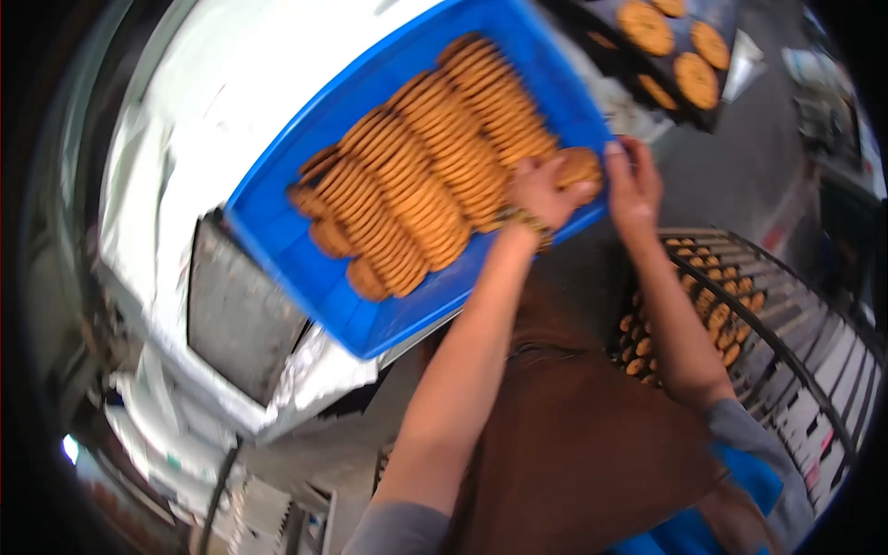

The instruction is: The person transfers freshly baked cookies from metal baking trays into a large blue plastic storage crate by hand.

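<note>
At the right corner of the blue tray (pixel 277 231), I see the left hand (pixel 546 194), fingers clamped on one round cookie (pixel 581 166). The right hand (pixel 634 185) is just beside it at the rim; I cannot tell its grip. The tray's long axis runs lower left to upper right, with the cookie rows (pixel 416 176) crossing it. Bare blue shows along the lower-left edge. A wire rack (pixel 786 314) sits lower right.

Your left hand (pixel 546 190) covers part of the cookie (pixel 583 165) it pinches, both hands hide the blue tray's (pixel 277 222) corner, whether your right hand (pixel 634 185) grips its rim is unclear, the dark tray (pixel 673 51) runs off the top edge, and your right forearm masks part of the rack (pixel 786 310).
</note>
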A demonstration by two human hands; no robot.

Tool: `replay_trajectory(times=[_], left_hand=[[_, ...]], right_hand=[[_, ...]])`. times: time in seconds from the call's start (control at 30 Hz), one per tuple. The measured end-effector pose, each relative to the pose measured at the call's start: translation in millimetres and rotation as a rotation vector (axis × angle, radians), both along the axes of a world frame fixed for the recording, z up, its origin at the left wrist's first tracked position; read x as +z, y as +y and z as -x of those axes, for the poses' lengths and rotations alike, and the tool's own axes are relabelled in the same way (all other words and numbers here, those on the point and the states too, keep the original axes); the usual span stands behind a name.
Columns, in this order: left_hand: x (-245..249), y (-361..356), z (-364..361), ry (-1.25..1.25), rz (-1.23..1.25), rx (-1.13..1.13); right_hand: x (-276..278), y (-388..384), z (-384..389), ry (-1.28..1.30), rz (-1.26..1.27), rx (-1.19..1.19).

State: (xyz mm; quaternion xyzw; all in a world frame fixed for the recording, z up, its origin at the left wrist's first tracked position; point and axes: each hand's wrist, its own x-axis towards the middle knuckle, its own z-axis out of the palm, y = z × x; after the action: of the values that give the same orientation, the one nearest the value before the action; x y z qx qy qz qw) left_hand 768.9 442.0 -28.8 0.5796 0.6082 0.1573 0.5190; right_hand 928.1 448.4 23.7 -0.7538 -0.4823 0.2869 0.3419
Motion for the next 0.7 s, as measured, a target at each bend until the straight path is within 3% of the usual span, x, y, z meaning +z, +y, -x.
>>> replay_trajectory(times=[0.27, 0.4, 0.53, 0.57, 0.67, 0.7], left_hand=[[52.2, 0.6, 26.1, -0.019, 0.22, 0.099], [69.0, -16.3, 57.0, 0.037, 0.09, 0.259], [110.3, -56.7, 167.2, -0.104, -0.339, 0.683], [122.4, -73.7, 201.8, -0.026, -0.459, 0.764], [101.3, -159.5, 304.6, 0.143, -0.421, 1.032], [102.3, -189.1, 330.4, -0.065, -0.341, 1.262]], right_hand=[[-4.3, 14.5, -20.5, -0.043, -0.083, 0.047], [21.6, 25.9, -0.1, -0.181, -0.113, 0.049], [38.3, 27.1, 37.0, -0.096, -0.23, 0.106], [45.8, 23.7, 58.0, -0.032, -0.229, 0.149], [68.5, 2.6, 144.1, 0.186, -0.239, 0.334], [73.9, -7.9, 176.5, 0.268, -0.219, 0.398]])
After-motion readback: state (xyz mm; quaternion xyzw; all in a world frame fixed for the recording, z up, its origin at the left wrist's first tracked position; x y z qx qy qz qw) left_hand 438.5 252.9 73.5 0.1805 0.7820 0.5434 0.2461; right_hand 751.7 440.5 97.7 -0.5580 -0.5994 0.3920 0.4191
